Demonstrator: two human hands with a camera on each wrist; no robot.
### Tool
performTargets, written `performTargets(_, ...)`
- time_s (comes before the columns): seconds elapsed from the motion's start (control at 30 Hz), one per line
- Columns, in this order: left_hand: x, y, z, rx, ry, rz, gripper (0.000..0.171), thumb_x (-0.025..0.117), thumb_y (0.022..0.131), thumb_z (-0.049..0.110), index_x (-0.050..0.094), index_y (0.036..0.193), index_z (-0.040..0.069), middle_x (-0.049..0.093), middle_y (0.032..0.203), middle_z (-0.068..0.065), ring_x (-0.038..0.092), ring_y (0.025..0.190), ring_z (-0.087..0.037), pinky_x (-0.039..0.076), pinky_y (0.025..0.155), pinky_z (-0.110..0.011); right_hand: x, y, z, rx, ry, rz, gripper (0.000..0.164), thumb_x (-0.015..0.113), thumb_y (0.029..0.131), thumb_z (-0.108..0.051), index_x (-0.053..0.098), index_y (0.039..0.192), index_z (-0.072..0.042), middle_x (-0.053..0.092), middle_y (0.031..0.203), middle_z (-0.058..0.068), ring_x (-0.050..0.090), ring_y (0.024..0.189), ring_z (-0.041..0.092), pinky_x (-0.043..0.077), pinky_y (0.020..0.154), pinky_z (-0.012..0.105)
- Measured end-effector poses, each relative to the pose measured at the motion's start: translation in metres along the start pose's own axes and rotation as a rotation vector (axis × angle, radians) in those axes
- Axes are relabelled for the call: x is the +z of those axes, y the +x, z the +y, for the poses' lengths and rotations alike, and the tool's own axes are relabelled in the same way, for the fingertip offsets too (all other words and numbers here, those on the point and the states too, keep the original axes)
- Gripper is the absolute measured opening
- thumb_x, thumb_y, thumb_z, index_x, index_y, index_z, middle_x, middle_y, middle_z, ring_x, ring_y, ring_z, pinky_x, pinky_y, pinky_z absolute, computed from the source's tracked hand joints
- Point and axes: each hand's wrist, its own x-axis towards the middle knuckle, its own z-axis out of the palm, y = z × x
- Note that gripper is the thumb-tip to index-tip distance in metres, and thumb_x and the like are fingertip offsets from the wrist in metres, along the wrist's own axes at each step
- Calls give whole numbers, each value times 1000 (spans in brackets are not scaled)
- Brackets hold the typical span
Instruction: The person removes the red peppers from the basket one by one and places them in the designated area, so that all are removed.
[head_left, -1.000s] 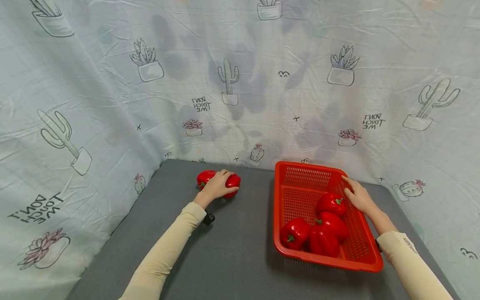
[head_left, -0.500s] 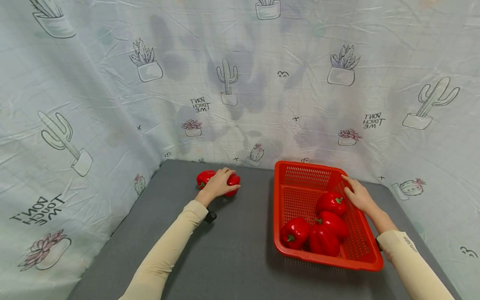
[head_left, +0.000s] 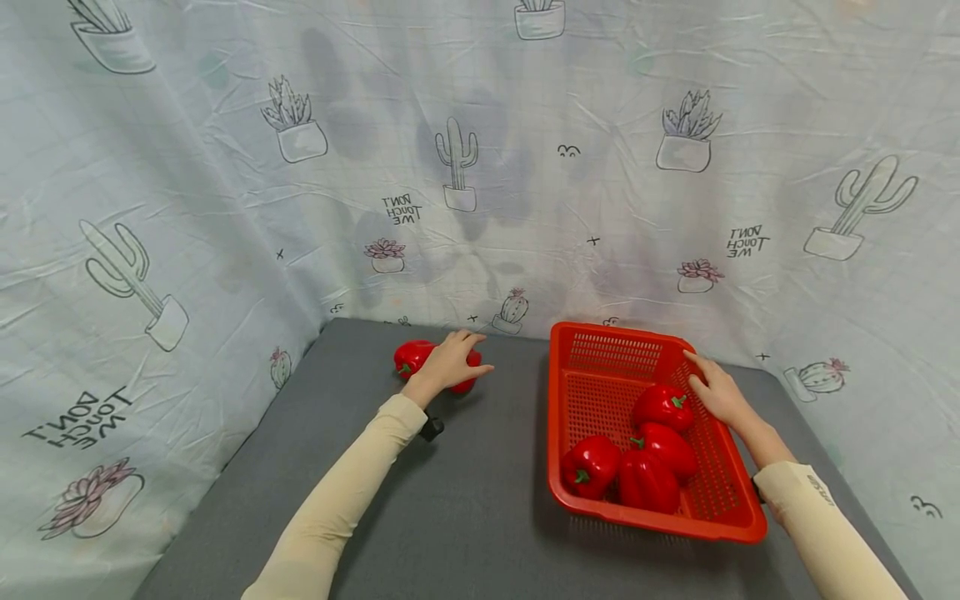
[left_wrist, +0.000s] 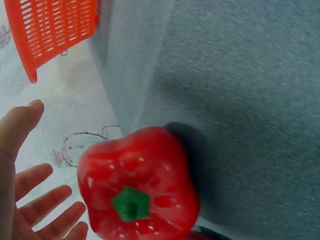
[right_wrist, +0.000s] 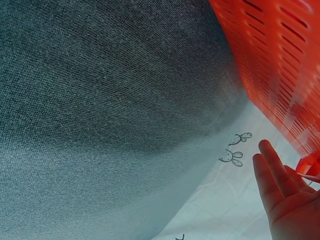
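Note:
My left hand [head_left: 447, 361] is over a red bell pepper [head_left: 463, 385] on the grey table, its fingers spread. In the left wrist view, a gap separates this hand [left_wrist: 37, 200] from the pepper [left_wrist: 140, 185], whose green stem faces the camera. Just left of it lies another red bell pepper [head_left: 411, 357], partly hidden by the hand. At the right rim of a red plastic basket [head_left: 557, 400], my right hand [head_left: 716, 396] rests with extended fingers. From the right wrist, straight fingers [right_wrist: 272, 175] show outside the basket wall [right_wrist: 280, 75].
Inside the basket, several red bell peppers [head_left: 647, 483] are grouped toward the front and right. The grey table [head_left: 450, 517] stretches between the left peppers and the basket. A printed curtain [head_left: 525, 167] hangs behind and along the sides.
My left hand has come off the right-hand pepper, rising slightly and shifting right as its fingers spread. That pepper stays where it was. The right hand and the basket look unmoved.

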Motion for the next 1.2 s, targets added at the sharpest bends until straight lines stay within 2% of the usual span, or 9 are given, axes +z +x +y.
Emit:
performTargets(0.23,-4,8,12,49,5,18,65,63,83,49,47,136,14,45,138,-9,42,125,-28,45,94,-47,0,0,0,-7,1,1,47,36,97,-10,28,140,9,29,135,40,28,121,57,26,95,66)
performTargets(0.6,-8,22,33,121,31,25,63,62,83,49,46,136,18,48,135,-7,45,122,-24,45,96,-42,-1,2,2,-19,-8,7,47,36,97,-10,29,139,9,30,134,40,29,120,57,26,95,65)
performTargets(1.2,-9,39,70,209,80,26,65,60,84,52,47,135,14,47,136,-6,43,124,-24,39,101,-39,-1,1,0,-11,-9,0,47,36,96,-9,28,139,9,29,134,40,29,120,57,26,94,65)
